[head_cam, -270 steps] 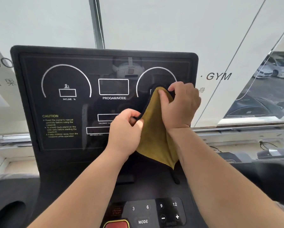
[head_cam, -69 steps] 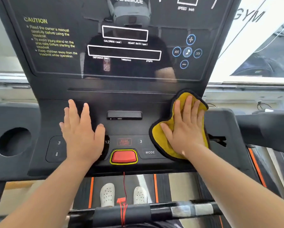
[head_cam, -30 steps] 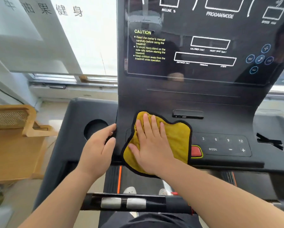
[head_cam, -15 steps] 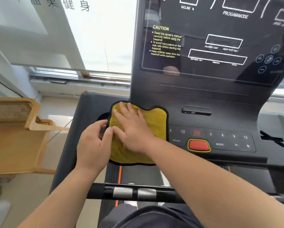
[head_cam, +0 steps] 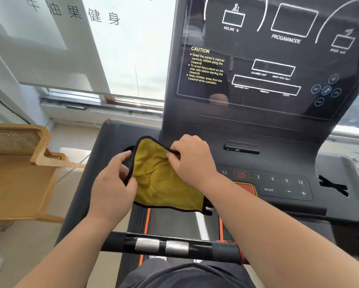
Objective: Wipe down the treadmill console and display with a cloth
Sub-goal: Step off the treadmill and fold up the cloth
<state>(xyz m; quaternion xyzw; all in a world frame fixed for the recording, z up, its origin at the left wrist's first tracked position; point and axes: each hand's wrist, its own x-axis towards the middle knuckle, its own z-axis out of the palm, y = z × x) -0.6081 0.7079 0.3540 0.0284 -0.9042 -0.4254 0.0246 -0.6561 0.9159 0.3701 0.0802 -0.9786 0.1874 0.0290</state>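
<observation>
Cloth (head_cam: 164, 183) seemingly between both hands' fingers (head_cam: 179, 164)

Views: one, worn on the person's head, wide-angle.
Position: above and just behind the console (head_cam: 288, 163), over the handlebar (head_cam: 222, 249).
Facing: forward and down, aimed a little left of the console, which fills the right half of the frame.
Nearness: close; both forearms enter from the bottom edge, and the left hand (head_cam: 112, 183) and right hand (head_cam: 193, 161) sit mid-frame at the console's left end.
Above the console: the display (head_cam: 278, 59), cut off by the top and right edges.
Left of the console: window (head_cam: 122, 59), wooden chair (head_cam: 18, 173), floor.
Below the console: handlebar, belt (head_cam: 174, 223), dark clothing at the bottom edge.
</observation>
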